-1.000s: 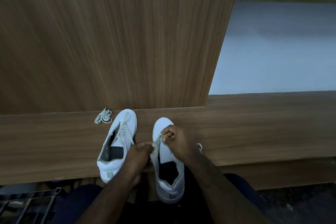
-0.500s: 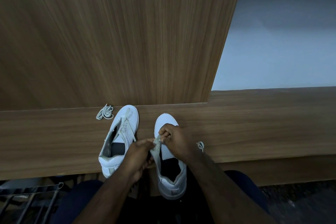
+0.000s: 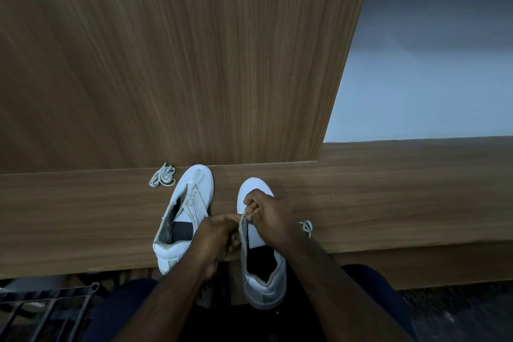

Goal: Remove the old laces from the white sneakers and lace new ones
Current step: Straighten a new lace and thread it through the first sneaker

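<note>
1. Wood-grain ledge (image 3: 83, 216) carried everything; a tall panel of the same finish stood behind it.
2. Far left, a loose lace bundle (image 3: 163, 176) lay on the ledge, just beside the left sneaker's toe. Whether old or new could not be told.
3. Left sneaker (image 3: 184, 214) lay on the ledge with a lace threaded through its eyelets; not being handled. Likely either already relaced or not yet started.
4. Left hand (image 3: 215, 236) had fingers curled, pinching at the left eyelet edge of the right sneaker; what exactly sat between the fingertips was hidden.
5. Right sneaker (image 3: 258, 253) sat toe-forward, heel overhanging the ledge edge. No lace was visible across its tongue, so it appeared unlaced.
6. Right hand (image 3: 270, 216) was curled over the forefoot, fingers pinching near the same eyelet edge, touching the left hand's fingertips.
7. Another lace piece (image 3: 306, 226) lay just right of that wrist.
8. Judgement: roughly midway; the right shoe's lacing remained to be done.
</note>
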Motion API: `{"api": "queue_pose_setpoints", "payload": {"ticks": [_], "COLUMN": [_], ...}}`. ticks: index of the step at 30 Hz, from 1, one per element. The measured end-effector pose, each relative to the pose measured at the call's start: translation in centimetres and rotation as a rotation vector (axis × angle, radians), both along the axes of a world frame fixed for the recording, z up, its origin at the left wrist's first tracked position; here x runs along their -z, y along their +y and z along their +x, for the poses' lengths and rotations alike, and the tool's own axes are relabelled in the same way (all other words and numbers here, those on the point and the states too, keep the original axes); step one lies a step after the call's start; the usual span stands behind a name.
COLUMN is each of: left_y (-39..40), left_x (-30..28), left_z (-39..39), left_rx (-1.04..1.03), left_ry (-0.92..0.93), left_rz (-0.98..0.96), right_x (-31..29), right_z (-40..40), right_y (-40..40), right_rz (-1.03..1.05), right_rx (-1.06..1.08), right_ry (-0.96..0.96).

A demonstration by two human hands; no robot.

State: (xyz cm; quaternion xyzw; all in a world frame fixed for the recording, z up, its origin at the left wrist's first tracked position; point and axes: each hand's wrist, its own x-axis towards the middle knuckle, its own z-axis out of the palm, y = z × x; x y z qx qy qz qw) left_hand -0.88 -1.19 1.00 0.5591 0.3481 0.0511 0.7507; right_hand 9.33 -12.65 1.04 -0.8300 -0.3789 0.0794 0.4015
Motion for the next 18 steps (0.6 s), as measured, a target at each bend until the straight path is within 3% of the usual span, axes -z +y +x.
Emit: {"api": "queue_pose_setpoints", "payload": {"ticks": [8,13,18], "left_y": [0.5,1.8,1.9], "left_x": [-0.9,-3.0,-5.1], "left_z": [0.7,1.7,1.7], "left_rx": [-0.001,-0.066,0.078], "left_ry": [0.054,-0.042,-0.135], "left_rz": [0.26,0.195,0.214], "right_x": [0.2,-1.5,-2.7], "right_z": [0.3,0.3,-0.2], "right_y": [-0.2,-0.8,0.1], "right_rz": [-0.005,-0.006,-0.099], "right_rx": [0.01,0.051,0.02], "right_ry": [-0.069,-0.078,-0.051]}}
